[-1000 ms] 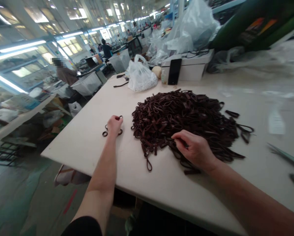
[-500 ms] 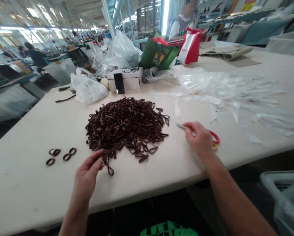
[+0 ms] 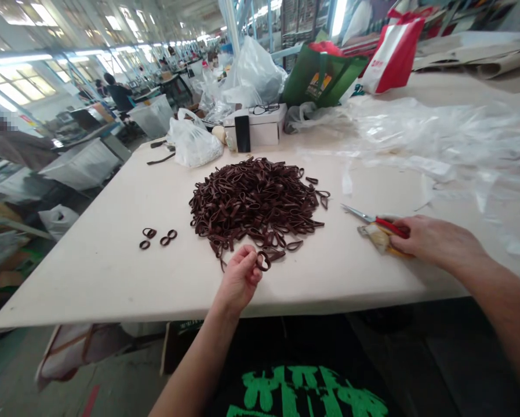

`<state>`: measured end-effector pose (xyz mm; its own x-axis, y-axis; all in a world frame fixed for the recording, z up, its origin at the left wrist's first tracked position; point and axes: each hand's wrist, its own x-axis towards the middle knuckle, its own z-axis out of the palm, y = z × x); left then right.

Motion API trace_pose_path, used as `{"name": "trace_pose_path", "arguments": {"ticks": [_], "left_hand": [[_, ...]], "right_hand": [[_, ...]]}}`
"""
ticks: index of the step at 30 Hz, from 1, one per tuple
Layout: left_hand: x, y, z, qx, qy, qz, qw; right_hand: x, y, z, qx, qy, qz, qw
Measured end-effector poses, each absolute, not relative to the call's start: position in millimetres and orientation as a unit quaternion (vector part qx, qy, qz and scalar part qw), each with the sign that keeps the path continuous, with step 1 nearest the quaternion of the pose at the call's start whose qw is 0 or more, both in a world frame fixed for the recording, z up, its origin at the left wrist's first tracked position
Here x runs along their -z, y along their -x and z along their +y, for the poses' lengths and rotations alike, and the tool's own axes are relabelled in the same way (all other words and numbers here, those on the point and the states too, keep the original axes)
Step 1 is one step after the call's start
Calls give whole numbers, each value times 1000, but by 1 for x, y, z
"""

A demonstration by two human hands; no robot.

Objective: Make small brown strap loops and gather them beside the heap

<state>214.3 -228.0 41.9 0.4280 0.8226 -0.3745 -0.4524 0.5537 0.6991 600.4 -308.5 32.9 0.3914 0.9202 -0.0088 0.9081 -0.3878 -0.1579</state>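
Observation:
My left hand (image 3: pixel 239 277), near the table's front edge, pinches a small dark brown strap loop (image 3: pixel 264 261) between thumb and fingertips. Just behind it lies a large heap of similar brown loops (image 3: pixel 255 202), with several strays along its front and right edges. On the right, my right hand (image 3: pixel 427 238) has its fingers closed on the red handle of a pair of scissors (image 3: pixel 368 217). The blades point left toward the heap. Beneath the scissors sits a yellowish, partly clear object (image 3: pixel 378 237), its kind unclear. Several round brown loops (image 3: pixel 159 238) lie apart at left.
Behind the heap stand a white box (image 3: pixel 264 124) with glasses on top, a black phone (image 3: pixel 243 134) and a white plastic bag (image 3: pixel 194 139). Green (image 3: pixel 320 75) and red-white bags (image 3: pixel 392 55) stand farther back. Clear plastic sheeting (image 3: pixel 420 133) spreads over the right side.
The view has turned left. My left hand has left the heap's front-left edge with a loop pinched in its fingers. My right hand has shifted from over the scissors' blades to their handle.

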Motion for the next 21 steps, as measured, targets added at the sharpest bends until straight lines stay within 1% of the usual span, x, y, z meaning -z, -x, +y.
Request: {"name": "trace_pose_path", "arguments": {"ticks": [2,4,6,9,10,11,13,16,18,21], "left_hand": [[-45,-215,-228,-397,-200,348,825],[-47,-215,-229,-397,-146,336,841],[-51,-216,-230,-391,-108,323,855],[-57,-218,-234,-380,-75,296,873],[-59,-219,-236,-378,-67,286,878],[-61,-220,-238,-379,-60,276,882],[-64,-222,-241,-379,-49,255,888],[-67,-223,-244,-382,-52,241,890],[-69,-222,-246,-387,-79,252,884],[-71,-219,-247,-393,-118,264,873]], "right_hand": [[-38,-600,-310,-54,842,-534,55],[-39,-601,-319,-56,858,-505,82],[-36,-599,-334,-73,860,-481,154],[-30,-579,-360,-183,796,-487,307],[-30,-567,-368,-219,765,-500,342],[-30,-551,-375,-237,740,-517,359],[-34,-517,-384,-218,724,-558,341],[-44,-472,-387,-267,687,-596,319],[-50,-453,-384,-281,670,-612,313],[-59,-441,-377,-263,660,-638,297]]}}
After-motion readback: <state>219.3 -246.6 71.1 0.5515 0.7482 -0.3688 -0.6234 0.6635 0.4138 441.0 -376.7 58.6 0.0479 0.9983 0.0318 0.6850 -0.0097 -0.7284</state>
